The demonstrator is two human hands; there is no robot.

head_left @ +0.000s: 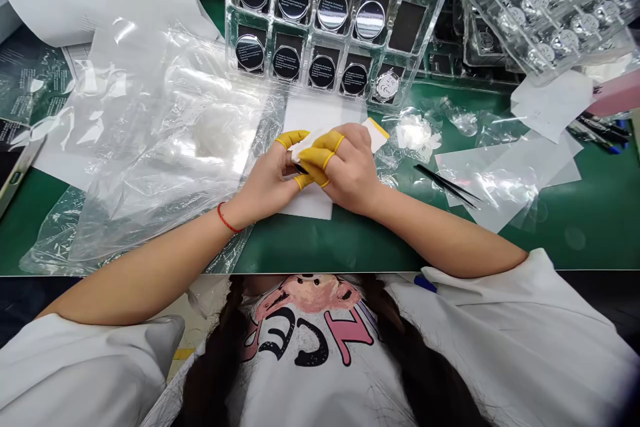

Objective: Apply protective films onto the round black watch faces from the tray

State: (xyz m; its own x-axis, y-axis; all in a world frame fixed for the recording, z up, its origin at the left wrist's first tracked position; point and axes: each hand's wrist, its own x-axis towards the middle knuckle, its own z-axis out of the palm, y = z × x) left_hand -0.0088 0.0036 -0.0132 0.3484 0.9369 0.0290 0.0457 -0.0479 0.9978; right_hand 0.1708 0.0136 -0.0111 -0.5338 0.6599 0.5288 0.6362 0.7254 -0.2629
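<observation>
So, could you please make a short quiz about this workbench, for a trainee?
1. What is tied around the wrist of the left hand?
2. True or false: the black tweezers lie on the green mat, to the right of the right hand.
3. What covers some fingers of both hands?
A) yellow finger cots
B) blue tape
C) metal rings

Key:
1. A red string
2. True
3. A

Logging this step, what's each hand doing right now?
Left hand: closed, holding a soft white wipe.
Right hand: closed, pinching the same wipe.
A thin black tweezer tip shows between them; which hand holds it cannot be told.
</observation>
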